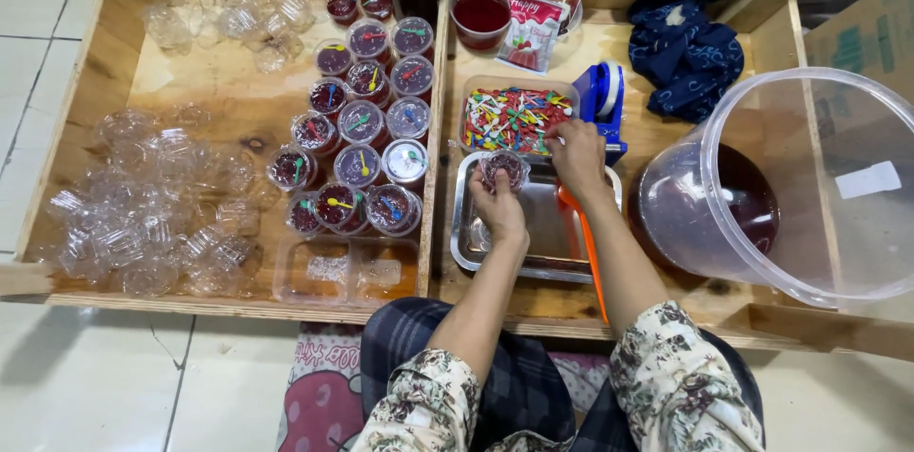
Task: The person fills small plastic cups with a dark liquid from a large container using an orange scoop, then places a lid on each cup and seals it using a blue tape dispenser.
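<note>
My left hand (pixel 498 209) grips a jelly cup (pixel 503 167) over the metal tray (pixel 543 224), catching drips; my right hand (pixel 577 155) pinches, probably, a small spoon from the box (pixel 514 117).

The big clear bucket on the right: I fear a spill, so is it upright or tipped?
Tipped. The bucket leans with its open mouth toward the camera, and dark red liquid pools against its lower side.

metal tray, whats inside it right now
Inside the metal tray the left hand holds a small clear cup of dark red filling. An orange handle crosses its right side. The right hand and forearm hide the rest.
</note>
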